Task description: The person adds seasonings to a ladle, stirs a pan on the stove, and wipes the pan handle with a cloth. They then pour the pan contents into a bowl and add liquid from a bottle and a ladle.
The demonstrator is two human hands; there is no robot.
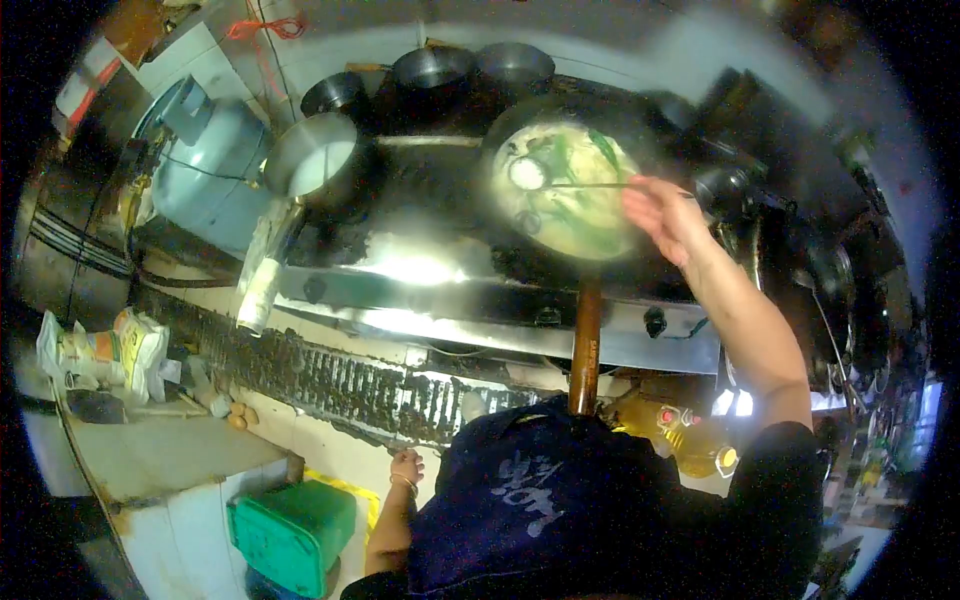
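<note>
My right hand is closed around the thin handle of a ladle, above the right part of the stove. The ladle's round bowl looks white and rests at the surface of pale broth with green leaves in a wok. From the wok, a long wooden handle points toward my body. Down at my side, my left hand hangs with its fingers curled, near the stove's lower front; nothing shows in it.
A pot of whitish liquid with a wrapped handle sits on the stove's left. Several dark pans line the back. A gas cylinder stands left, a green bin below, and oil bottles at lower right.
</note>
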